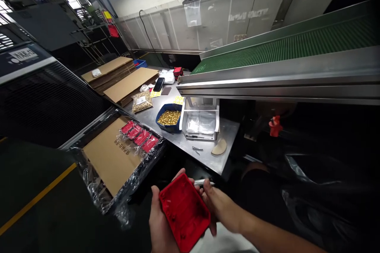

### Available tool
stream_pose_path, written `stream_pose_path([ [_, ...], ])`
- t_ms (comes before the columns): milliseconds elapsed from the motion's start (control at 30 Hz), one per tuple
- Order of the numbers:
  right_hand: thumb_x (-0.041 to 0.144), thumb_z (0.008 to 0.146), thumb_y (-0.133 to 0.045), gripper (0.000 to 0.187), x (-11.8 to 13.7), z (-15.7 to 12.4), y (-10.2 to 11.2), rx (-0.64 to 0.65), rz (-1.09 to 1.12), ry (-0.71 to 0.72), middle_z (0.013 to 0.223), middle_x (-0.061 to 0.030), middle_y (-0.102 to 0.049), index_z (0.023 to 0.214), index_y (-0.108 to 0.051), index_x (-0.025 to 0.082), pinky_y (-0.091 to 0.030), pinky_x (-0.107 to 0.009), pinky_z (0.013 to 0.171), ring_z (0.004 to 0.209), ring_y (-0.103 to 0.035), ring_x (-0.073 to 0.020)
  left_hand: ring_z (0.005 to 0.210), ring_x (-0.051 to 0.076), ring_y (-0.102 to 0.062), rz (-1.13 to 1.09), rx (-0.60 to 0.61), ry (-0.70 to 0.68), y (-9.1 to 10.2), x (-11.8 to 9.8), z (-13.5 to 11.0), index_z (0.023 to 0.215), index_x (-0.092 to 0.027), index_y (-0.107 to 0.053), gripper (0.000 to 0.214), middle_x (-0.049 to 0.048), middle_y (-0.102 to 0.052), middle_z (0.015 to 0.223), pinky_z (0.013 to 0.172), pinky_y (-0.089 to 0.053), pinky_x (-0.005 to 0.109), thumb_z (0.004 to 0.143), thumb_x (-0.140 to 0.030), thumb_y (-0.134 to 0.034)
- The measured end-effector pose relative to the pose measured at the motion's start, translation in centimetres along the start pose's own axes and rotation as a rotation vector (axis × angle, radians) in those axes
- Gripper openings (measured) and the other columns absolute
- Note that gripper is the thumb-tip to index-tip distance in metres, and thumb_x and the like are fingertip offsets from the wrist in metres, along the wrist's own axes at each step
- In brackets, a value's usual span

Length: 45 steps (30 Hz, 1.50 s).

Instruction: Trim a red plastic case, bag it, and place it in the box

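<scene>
A red plastic shell (185, 213), shallow with raised edges and small round posts inside, lies tilted in my left hand (158, 223). The left thumb rests along its side, and the other fingers go underneath, partly hidden. My right hand (221, 207) is closed at the shell's right edge, its thumb on a slim white pen-like tool (203, 182). Some right fingertips are hidden behind the shell. Beyond my hands, more red shells (139, 136) in clear plastic wrap sit in a lined carton (103, 158).
A metal table (204, 154) bears a blue bin (168, 127) of brass-coloured parts, a clear-fronted box (200, 122), nail clippers (197, 149), a tan curved piece (219, 147), a bag of parts (141, 101) and a phone (158, 84). A green conveyor (267, 55) slopes up to the right.
</scene>
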State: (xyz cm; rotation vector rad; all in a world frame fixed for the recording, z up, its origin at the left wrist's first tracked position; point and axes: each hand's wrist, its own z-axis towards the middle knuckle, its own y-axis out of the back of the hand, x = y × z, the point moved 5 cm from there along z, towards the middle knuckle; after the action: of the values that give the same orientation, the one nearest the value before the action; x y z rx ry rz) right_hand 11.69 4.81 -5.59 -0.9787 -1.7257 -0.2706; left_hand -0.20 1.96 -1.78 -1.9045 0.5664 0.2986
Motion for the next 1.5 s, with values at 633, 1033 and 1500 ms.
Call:
stream_pose_path([
  [633, 0.022, 0.088, -0.055, 0.017, 2.0, 10.3, 10.0, -0.609, -1.301, 0.227, 0.103, -0.0188, -0.064, 0.092, -0.066, 0.009, -0.040, -0.042, 0.087, 0.103, -0.056, -0.0319, 0.116, 0.037, -0.062, -0.100, -0.244, -0.053, 2.3, -1.9, -2.3, 0.130, -0.023, -0.062, 0.067, 0.0171, -0.069, 0.121, 0.103, -0.047, 0.056, 0.090, -0.070, -0.037],
  [1033, 0.032, 0.092, -0.055, 0.023, 9.6, -0.7, -2.3, -0.111, -0.455, 0.378, 0.090, 0.0015, -0.069, 0.110, -0.066, 0.027, -0.046, -0.023, 0.066, 0.075, -0.061, -0.0114, 0.112, 0.035, -0.065, -0.032, -0.210, -0.121, 2.2, -1.1, -1.7, 0.126, -0.021, -0.066, 0.066, 0.0185, -0.074, 0.108, 0.102, -0.049, 0.055, 0.091, -0.069, -0.036],
  [1500, 0.020, 0.085, -0.055, 0.015, 8.5, -1.5, -3.8, -0.073, -0.461, 0.337, 0.079, -0.0006, -0.068, 0.090, -0.070, 0.020, -0.042, -0.023, 0.059, 0.066, -0.056, -0.0113, 0.108, 0.035, -0.066, -0.074, -0.203, -0.051, 1.2, -0.4, -1.8, 0.129, -0.030, -0.062, 0.066, 0.0116, -0.077, 0.102, 0.103, -0.049, 0.052, 0.077, -0.069, -0.063],
])
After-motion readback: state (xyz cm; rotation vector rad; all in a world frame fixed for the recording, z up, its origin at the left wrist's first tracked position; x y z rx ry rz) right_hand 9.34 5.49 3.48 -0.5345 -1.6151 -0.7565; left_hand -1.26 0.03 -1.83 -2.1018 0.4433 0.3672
